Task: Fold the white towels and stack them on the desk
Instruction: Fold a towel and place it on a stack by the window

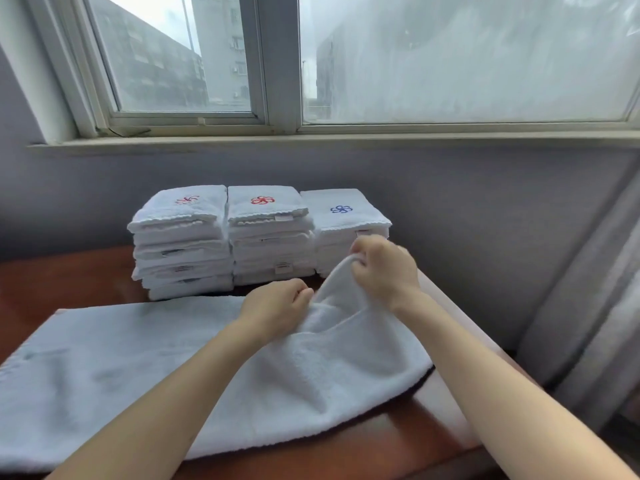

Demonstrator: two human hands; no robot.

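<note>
A large white towel (114, 368) lies spread across the brown desk (52, 282), its right end lifted. My right hand (384, 268) pinches the raised edge of that end, up in front of the stacks. My left hand (277, 303) grips the same end a little lower and to the left. Behind the towel stand three stacks of folded white towels: the left stack (180, 244) with a red emblem on top, the middle stack (270, 237) also with a red emblem, and the right stack (346, 220) with a blue one. My right hand hides part of the right stack.
A grey wall and a window sill (311, 138) rise directly behind the stacks. A grey curtain (595, 306) hangs at the right, past the desk's edge. Bare desk wood shows at the left (52, 282) and at the front right corner.
</note>
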